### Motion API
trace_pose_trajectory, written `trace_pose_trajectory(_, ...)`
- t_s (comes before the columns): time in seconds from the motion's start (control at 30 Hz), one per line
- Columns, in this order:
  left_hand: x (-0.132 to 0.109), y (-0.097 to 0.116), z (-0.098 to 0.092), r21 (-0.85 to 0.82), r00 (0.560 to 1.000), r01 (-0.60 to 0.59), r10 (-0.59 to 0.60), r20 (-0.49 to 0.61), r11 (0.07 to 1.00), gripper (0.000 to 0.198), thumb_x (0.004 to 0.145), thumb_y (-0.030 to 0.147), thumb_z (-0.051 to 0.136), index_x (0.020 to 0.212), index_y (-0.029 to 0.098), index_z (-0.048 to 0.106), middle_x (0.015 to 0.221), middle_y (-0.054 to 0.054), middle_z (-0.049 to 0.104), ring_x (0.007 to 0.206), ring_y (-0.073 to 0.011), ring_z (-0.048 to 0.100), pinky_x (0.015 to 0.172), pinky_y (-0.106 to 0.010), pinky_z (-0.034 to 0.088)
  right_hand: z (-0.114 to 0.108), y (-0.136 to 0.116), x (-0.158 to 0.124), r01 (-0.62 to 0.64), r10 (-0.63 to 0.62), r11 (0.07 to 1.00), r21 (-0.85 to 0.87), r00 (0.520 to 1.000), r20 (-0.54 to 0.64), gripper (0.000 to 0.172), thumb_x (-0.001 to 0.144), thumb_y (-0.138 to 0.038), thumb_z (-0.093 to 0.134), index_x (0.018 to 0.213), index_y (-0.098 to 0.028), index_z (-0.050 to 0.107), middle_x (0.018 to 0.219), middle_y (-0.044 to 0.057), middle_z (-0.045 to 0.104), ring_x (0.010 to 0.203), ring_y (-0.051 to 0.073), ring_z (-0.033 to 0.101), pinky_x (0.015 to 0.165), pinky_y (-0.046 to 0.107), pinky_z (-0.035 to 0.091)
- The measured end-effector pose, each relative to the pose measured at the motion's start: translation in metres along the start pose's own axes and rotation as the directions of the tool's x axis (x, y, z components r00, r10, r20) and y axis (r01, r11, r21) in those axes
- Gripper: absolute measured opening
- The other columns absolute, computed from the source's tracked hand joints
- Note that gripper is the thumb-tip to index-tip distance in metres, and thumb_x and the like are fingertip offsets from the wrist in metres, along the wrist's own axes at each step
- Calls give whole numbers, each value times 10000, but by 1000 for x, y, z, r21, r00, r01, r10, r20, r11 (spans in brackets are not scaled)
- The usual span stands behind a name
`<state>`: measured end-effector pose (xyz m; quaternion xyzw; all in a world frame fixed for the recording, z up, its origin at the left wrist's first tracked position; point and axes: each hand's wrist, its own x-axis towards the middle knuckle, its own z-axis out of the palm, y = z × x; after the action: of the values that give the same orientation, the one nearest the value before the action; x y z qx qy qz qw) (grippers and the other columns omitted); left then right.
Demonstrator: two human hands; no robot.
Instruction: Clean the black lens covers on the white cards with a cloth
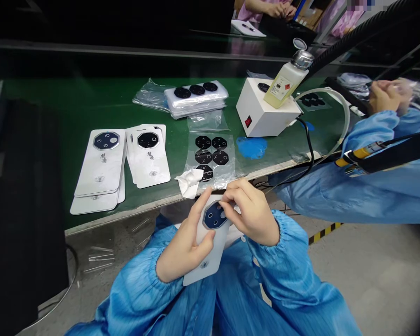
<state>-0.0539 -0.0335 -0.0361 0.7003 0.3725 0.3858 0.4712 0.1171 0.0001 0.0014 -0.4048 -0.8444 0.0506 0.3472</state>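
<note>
- Your left hand [184, 245] was closed around a white card [205, 268], with the thumb lying along its edge. Its fingers were hidden behind the card, and the card's lower end stuck out toward you.
- Your right hand [248, 212] was curled over the card's upper end, with the fingertips [225, 201] at a dark camera ring [214, 215]. Those fingers covered part of the ring, so you could not tell whether they gripped anything small there.
- The card was in your hands, just off the near edge of the green bench [91, 102].
- At the bench's left lay a card stack [100, 161], with a second group of cards [149, 156] just beside it.
- In the middle was a clear sheet of black pads [210, 156]. A white wipe [189, 182] lay against its near corner, and a bagged stack [196, 100] sat farther off.
- To the right stood a white box [262, 112] with a red switch [248, 122]. A tilted bottle [286, 84] rested on it, and a blue patch [251, 147] lay near it.
- At far right, a co-worker's hands [388, 95] held something clear, too blurred to name.
- Another person's hands [276, 8] showed at the far edge, cut off by the frame.
- A black shape [24, 210] blocked the left side; you could not tell what it was.
</note>
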Motion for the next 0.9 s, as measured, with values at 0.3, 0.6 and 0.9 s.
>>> trace_pose_trajectory(0.3,-1,4,0,-164,994,111,-112,-1,980,816,807,130,549,1388,489,103,1519,147,162,1388,-188,184,1142,-311,176,8,4,-5,224,-254,955,-194,956,-147,59,811,-131,522,814,-173,480,734,48,559,637,149,479,520,281,399)
trace_pose_trajectory(0.6,-1,4,-1,-204,990,138,-140,4,969,824,794,113,553,1380,502,124,1519,160,151,1397,-198,147,1152,-338,132,9,4,-7,259,-296,939,-225,944,-149,47,809,-143,504,815,-177,472,709,39,551,601,142,462,504,280,383)
trace_pose_trajectory(0.9,5,4,-2,-244,986,136,-155,-60,960,777,805,142,557,1411,409,151,1523,63,189,1381,-258,197,1143,-423,154,13,-4,-17,295,-301,952,-76,950,-87,43,802,-123,480,806,-166,477,730,59,577,614,153,484,508,290,399)
